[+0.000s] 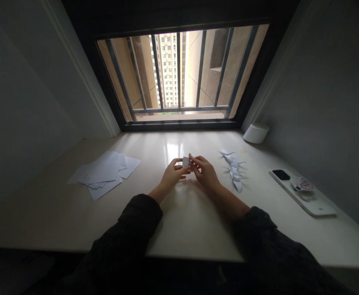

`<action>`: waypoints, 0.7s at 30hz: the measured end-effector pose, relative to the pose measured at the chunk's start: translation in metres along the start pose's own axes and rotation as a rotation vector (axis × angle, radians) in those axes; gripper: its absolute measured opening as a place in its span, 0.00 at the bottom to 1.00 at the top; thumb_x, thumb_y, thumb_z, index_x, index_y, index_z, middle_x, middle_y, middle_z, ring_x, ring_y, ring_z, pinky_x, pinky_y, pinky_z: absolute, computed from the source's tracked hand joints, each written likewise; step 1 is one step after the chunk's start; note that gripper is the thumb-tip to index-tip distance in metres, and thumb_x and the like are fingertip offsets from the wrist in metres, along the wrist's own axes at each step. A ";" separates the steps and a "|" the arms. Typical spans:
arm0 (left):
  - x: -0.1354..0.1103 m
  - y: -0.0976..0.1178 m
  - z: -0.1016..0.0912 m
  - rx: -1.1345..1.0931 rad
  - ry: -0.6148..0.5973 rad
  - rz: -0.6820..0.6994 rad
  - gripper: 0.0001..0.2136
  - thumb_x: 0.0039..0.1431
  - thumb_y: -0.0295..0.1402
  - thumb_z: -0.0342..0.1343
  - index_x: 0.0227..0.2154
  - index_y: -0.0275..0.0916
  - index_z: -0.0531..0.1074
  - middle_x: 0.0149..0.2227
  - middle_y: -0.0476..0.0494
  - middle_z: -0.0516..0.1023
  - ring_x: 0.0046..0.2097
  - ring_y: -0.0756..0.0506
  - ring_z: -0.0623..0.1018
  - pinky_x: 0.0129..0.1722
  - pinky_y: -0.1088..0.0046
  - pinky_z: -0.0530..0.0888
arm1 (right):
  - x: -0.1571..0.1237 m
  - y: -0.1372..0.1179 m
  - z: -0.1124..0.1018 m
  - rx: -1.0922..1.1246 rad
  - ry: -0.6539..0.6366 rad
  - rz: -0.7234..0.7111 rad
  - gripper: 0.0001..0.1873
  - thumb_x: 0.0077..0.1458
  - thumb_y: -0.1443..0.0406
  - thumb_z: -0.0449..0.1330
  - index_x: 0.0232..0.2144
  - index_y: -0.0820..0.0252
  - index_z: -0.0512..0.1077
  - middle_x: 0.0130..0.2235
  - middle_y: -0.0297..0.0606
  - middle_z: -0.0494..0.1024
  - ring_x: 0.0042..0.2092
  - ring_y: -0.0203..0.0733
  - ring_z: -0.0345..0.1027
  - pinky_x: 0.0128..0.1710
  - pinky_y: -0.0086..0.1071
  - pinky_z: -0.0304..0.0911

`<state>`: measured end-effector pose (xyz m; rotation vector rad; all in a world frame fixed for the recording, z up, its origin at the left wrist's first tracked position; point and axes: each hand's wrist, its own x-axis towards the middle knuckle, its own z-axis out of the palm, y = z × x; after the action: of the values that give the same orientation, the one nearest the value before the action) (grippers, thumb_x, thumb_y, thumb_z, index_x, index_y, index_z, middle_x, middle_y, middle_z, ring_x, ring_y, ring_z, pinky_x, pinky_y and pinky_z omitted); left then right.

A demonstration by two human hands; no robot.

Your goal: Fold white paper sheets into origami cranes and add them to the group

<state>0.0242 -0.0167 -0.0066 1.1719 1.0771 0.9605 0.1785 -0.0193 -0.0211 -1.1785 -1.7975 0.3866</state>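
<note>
A small folded piece of paper is held up between my two hands, just above the middle of the pale tabletop. My left hand pinches its left side with thumb and fingers. On the other side, my right hand grips the paper's right edge between thumb and fingertips. Fingers cover part of the paper, so its full shape is hidden. Right of my hands lies a row of several folded paper cranes. To the left rests a loose stack of white paper sheets.
At the right, a phone in a white case with a cartoon-like grip lies flat. A white cylindrical object stands in the back right corner. Behind the table is a barred window; walls flank both sides.
</note>
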 end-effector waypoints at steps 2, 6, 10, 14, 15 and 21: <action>0.001 0.002 -0.002 -0.007 0.014 0.003 0.21 0.50 0.40 0.61 0.46 0.38 0.66 0.38 0.39 0.78 0.38 0.43 0.79 0.36 0.67 0.74 | 0.000 0.001 0.000 -0.003 -0.016 -0.035 0.22 0.57 0.68 0.50 0.52 0.50 0.70 0.38 0.41 0.75 0.39 0.44 0.68 0.41 0.37 0.65; 0.003 0.001 -0.005 0.009 0.056 0.076 0.17 0.50 0.42 0.61 0.38 0.35 0.73 0.31 0.42 0.76 0.33 0.47 0.77 0.33 0.70 0.74 | 0.001 0.005 0.001 0.169 0.053 0.046 0.19 0.57 0.65 0.52 0.49 0.53 0.73 0.39 0.40 0.77 0.39 0.42 0.69 0.39 0.37 0.65; 0.005 -0.002 -0.006 0.006 0.061 0.132 0.15 0.48 0.42 0.61 0.32 0.34 0.74 0.28 0.44 0.75 0.31 0.49 0.75 0.31 0.73 0.74 | 0.004 0.010 0.005 0.465 0.138 0.291 0.20 0.50 0.58 0.59 0.44 0.59 0.75 0.35 0.39 0.79 0.33 0.41 0.70 0.35 0.36 0.66; 0.005 -0.003 -0.006 0.003 0.058 0.136 0.15 0.48 0.41 0.62 0.33 0.33 0.75 0.28 0.43 0.76 0.30 0.49 0.75 0.29 0.75 0.73 | 0.006 0.011 0.006 0.651 0.116 0.419 0.23 0.44 0.56 0.64 0.42 0.62 0.76 0.30 0.38 0.79 0.30 0.38 0.69 0.30 0.33 0.65; 0.005 -0.003 -0.006 0.007 0.067 0.140 0.15 0.48 0.41 0.62 0.32 0.33 0.75 0.28 0.43 0.76 0.30 0.49 0.75 0.29 0.75 0.72 | 0.006 0.010 0.006 0.658 0.113 0.435 0.23 0.43 0.56 0.64 0.41 0.62 0.76 0.29 0.38 0.79 0.29 0.38 0.69 0.29 0.32 0.64; 0.007 -0.001 -0.009 0.004 0.189 0.170 0.16 0.48 0.41 0.61 0.35 0.33 0.76 0.31 0.40 0.78 0.32 0.47 0.77 0.30 0.73 0.73 | 0.005 0.010 0.005 0.695 0.065 0.476 0.24 0.40 0.56 0.67 0.41 0.60 0.76 0.26 0.35 0.77 0.26 0.36 0.68 0.30 0.33 0.65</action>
<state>0.0166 -0.0085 -0.0090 1.2081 1.1415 1.2215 0.1793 -0.0094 -0.0274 -1.0696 -1.1462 1.1295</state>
